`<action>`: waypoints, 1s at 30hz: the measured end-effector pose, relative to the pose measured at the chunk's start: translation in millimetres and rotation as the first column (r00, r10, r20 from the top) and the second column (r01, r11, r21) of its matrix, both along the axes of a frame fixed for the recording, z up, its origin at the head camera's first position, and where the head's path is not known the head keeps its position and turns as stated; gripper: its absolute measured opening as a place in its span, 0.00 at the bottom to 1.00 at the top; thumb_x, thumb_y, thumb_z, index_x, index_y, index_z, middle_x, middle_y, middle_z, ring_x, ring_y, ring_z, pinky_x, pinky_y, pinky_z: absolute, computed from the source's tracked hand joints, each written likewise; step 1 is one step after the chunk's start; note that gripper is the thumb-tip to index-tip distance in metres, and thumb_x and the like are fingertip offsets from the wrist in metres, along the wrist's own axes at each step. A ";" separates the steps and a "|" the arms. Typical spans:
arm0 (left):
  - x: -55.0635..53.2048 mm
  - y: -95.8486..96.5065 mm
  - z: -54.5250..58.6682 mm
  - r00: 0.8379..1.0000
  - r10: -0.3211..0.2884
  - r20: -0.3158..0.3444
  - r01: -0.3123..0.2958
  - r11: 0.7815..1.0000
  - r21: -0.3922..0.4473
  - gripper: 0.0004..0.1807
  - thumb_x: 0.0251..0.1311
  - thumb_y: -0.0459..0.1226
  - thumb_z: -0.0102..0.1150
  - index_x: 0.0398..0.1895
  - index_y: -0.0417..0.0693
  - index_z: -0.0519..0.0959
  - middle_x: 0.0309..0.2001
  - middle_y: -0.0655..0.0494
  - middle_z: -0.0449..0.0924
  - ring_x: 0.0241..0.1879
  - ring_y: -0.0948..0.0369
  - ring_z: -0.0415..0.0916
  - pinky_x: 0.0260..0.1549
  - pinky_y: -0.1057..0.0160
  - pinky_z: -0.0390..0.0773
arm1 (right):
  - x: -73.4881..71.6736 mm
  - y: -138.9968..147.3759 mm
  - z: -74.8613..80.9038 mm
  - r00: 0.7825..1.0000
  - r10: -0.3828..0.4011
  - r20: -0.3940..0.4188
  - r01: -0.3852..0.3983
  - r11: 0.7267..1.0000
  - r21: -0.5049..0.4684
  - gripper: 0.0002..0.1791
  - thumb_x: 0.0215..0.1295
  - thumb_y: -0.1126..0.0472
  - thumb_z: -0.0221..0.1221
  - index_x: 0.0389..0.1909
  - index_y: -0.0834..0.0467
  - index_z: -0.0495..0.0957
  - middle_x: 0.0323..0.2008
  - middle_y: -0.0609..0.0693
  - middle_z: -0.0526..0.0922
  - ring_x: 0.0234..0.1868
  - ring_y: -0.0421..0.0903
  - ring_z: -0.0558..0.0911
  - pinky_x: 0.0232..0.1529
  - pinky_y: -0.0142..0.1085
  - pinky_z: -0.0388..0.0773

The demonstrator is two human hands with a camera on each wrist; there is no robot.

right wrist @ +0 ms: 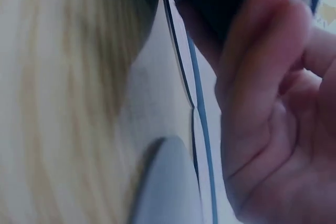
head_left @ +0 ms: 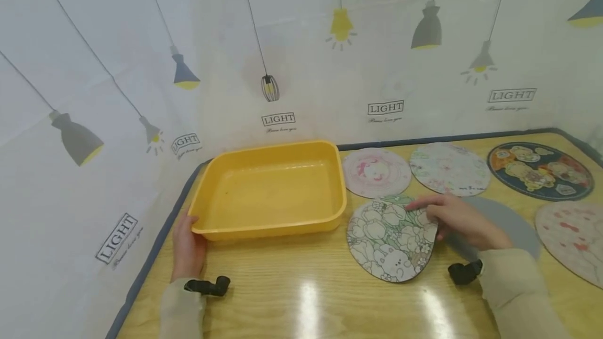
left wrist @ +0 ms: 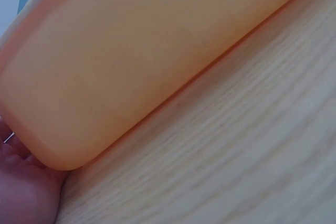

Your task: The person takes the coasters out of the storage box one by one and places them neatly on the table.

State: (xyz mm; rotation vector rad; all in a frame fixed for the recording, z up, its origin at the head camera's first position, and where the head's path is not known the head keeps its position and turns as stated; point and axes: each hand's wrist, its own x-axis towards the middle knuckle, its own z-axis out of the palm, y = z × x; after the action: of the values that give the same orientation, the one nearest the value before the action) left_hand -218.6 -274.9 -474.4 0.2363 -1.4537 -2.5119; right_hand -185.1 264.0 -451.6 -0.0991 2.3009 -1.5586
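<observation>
A yellow plastic basin (head_left: 264,192) sits at the left of the wooden table, with nothing inside. My left hand (head_left: 188,247) grips its front left corner, thumb at the rim and fingers along the outer side. In the left wrist view, the fingers partly disappear behind the basin's wall (left wrist: 121,72). Right of the basin, a round placemat (head_left: 391,239) printed with tulips and a white rabbit is tilted, its right edge raised. My right hand (head_left: 459,218) pinches that edge, index finger extended over the printed face. A plain grey round mat (head_left: 504,224) lies partly under that hand.
Behind lie a pink round mat (head_left: 377,171), a pale floral mat (head_left: 449,169) and a dark mat with bears (head_left: 542,171). A red-spotted mat (head_left: 574,239) is at the right. Lamp-printed sheeting (head_left: 311,67) stands along the table's back and left edges.
</observation>
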 end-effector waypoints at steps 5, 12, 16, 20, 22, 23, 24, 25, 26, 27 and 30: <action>0.3 2.5 1.2 1.000 0.012 0.019 -0.012 1.000 -0.010 0.28 0.59 0.27 0.31 0.65 0.43 0.57 0.62 0.50 0.57 0.60 0.54 0.56 0.55 0.59 0.60 | 5.5 3.5 5.0 0.998 0.063 0.021 -0.065 0.996 0.065 0.22 0.58 0.66 0.47 0.55 0.55 0.70 0.57 0.60 0.64 0.15 0.42 0.65 0.18 0.40 0.72; -2.8 2.1 0.5 1.000 0.024 0.000 -0.024 0.999 -0.022 0.27 0.58 0.26 0.32 0.64 0.42 0.59 0.62 0.50 0.59 0.57 0.56 0.60 0.47 0.65 0.67 | 7.1 -3.2 13.3 0.991 0.133 -0.012 -0.126 0.962 0.242 0.23 0.57 0.66 0.48 0.55 0.56 0.69 0.53 0.65 0.65 0.13 0.44 0.67 0.16 0.40 0.71; -2.4 0.0 -0.3 1.000 0.028 -0.001 -0.028 0.999 -0.033 0.27 0.57 0.26 0.33 0.63 0.42 0.60 0.62 0.50 0.59 0.57 0.55 0.60 0.48 0.64 0.66 | 7.4 -7.8 12.6 0.991 0.131 0.025 -0.133 0.962 0.240 0.23 0.59 0.66 0.47 0.57 0.56 0.67 0.51 0.66 0.65 0.15 0.46 0.70 0.19 0.43 0.73; -1.7 0.5 -0.1 1.000 0.021 0.006 -0.021 0.999 -0.040 0.27 0.58 0.27 0.33 0.64 0.43 0.59 0.62 0.49 0.58 0.58 0.54 0.59 0.50 0.63 0.65 | 8.1 -8.4 9.1 0.992 0.126 0.024 -0.128 0.966 0.226 0.23 0.58 0.67 0.47 0.57 0.58 0.66 0.48 0.64 0.69 0.16 0.47 0.72 0.19 0.43 0.74; -1.4 0.6 0.1 1.000 0.022 0.009 -0.022 0.999 -0.035 0.28 0.58 0.26 0.33 0.64 0.43 0.59 0.62 0.49 0.58 0.58 0.55 0.58 0.51 0.62 0.64 | 7.7 -8.3 7.4 0.991 0.129 0.023 -0.131 0.967 0.219 0.23 0.58 0.68 0.47 0.57 0.59 0.66 0.47 0.63 0.70 0.17 0.48 0.74 0.19 0.43 0.74; -1.4 0.5 0.0 1.000 0.024 0.008 -0.023 0.999 -0.036 0.28 0.58 0.26 0.33 0.64 0.43 0.59 0.62 0.49 0.58 0.58 0.55 0.58 0.51 0.62 0.64 | 7.4 -8.1 6.6 0.992 0.127 0.027 -0.130 0.968 0.215 0.23 0.59 0.68 0.46 0.57 0.59 0.66 0.47 0.63 0.70 0.18 0.48 0.74 0.20 0.43 0.74; -1.5 0.3 -0.1 1.000 0.026 0.005 -0.026 0.999 -0.034 0.28 0.58 0.26 0.33 0.64 0.43 0.59 0.62 0.50 0.58 0.59 0.55 0.58 0.52 0.62 0.64 | 7.1 -7.8 6.1 0.991 0.129 0.025 -0.131 0.969 0.210 0.23 0.59 0.68 0.46 0.57 0.59 0.66 0.48 0.63 0.70 0.19 0.49 0.75 0.20 0.43 0.74; -1.7 0.0 -0.2 1.000 0.027 0.003 -0.027 0.999 -0.033 0.28 0.58 0.26 0.33 0.64 0.43 0.59 0.62 0.50 0.58 0.59 0.55 0.58 0.52 0.61 0.63 | 6.8 -7.5 5.9 0.992 0.126 0.029 -0.130 0.970 0.206 0.23 0.59 0.68 0.46 0.57 0.60 0.66 0.47 0.63 0.70 0.21 0.49 0.76 0.20 0.43 0.75; -1.8 -0.2 -0.4 1.000 0.029 0.002 -0.029 0.999 -0.033 0.28 0.58 0.26 0.33 0.64 0.43 0.58 0.63 0.50 0.58 0.59 0.55 0.58 0.53 0.61 0.62 | 6.5 -7.0 5.8 0.991 0.128 0.032 -0.132 0.971 0.201 0.22 0.60 0.68 0.46 0.57 0.60 0.66 0.47 0.63 0.70 0.22 0.49 0.76 0.20 0.44 0.75; -1.9 -0.3 -0.4 1.000 0.030 0.002 -0.030 0.999 -0.033 0.28 0.58 0.26 0.33 0.64 0.43 0.58 0.63 0.50 0.58 0.59 0.55 0.58 0.54 0.60 0.62 | 6.2 -6.5 5.9 0.992 0.126 0.034 -0.130 0.971 0.201 0.22 0.60 0.68 0.46 0.57 0.60 0.66 0.47 0.63 0.70 0.22 0.49 0.77 0.20 0.43 0.75; -1.9 -0.7 -0.7 0.999 0.033 0.004 -0.033 0.999 -0.033 0.28 0.58 0.26 0.33 0.64 0.44 0.58 0.63 0.50 0.57 0.59 0.55 0.57 0.55 0.58 0.60 | 5.8 -4.9 6.6 0.991 0.132 0.030 -0.136 0.967 0.217 0.22 0.61 0.67 0.47 0.58 0.61 0.65 0.45 0.62 0.71 0.22 0.49 0.76 0.20 0.43 0.75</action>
State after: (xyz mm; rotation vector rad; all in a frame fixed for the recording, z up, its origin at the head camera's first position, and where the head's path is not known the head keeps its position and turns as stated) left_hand -220.5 -275.6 -475.1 0.2581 -1.4791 -2.4610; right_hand -179.3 259.1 -445.0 -0.1814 2.3830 -1.2281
